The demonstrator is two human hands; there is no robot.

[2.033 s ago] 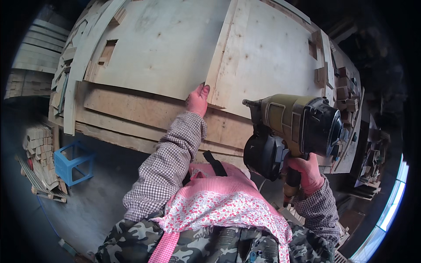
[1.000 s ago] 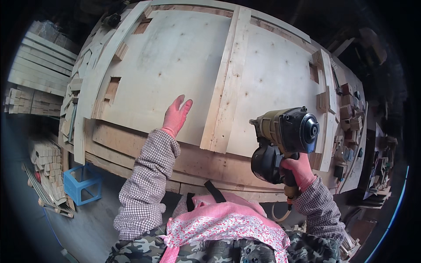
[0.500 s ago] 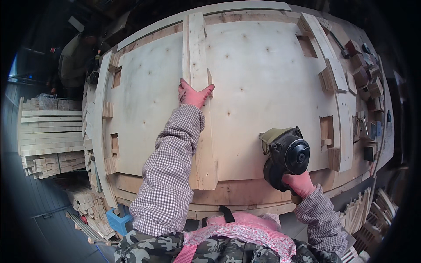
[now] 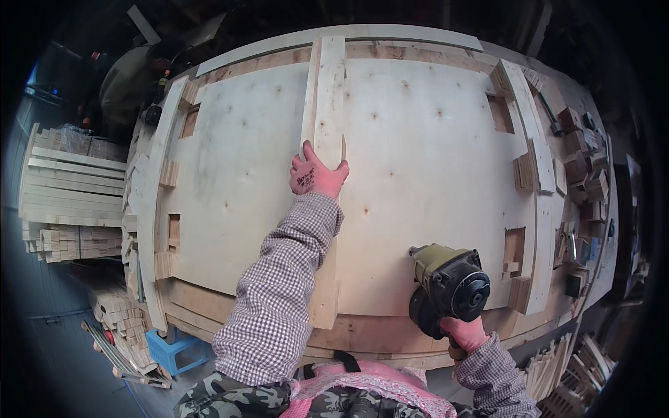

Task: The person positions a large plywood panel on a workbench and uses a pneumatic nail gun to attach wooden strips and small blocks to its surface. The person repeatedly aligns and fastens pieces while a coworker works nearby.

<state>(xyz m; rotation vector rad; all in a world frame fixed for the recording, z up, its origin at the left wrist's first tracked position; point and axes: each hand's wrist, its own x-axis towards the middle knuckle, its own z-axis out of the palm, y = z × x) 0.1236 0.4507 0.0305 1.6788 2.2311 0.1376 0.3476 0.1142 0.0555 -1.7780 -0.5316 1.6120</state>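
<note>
My left hand (image 4: 318, 175), in a pink glove, grips a long pale wooden plank (image 4: 330, 104) across its width, thumb at the right edge and fingers toward the left. The plank lies lengthwise away from me over a large plywood sheet (image 4: 404, 167). A second narrow strip runs along the plank's left side. My right hand (image 4: 465, 333), also pink-gloved, is closed round the handle of a black and olive nail gun (image 4: 451, 282). The gun is to the right of the plank, its nose pointing left and away from the plank's edge by a gap.
Side rails with wooden blocks (image 4: 526, 174) border the sheet, which has rectangular cutouts. Wood blocks and tools (image 4: 582, 167) lie at the right. Stacked timber (image 4: 73, 174) stands at left, above a blue plastic stool (image 4: 174, 350). Another person (image 4: 125, 76) is dimly visible at the far left.
The view has shifted, so the workpiece appears lower. My left fingers have shifted on the plank, the index finger now over its top. The nail gun stays about the same place over the sheet.
</note>
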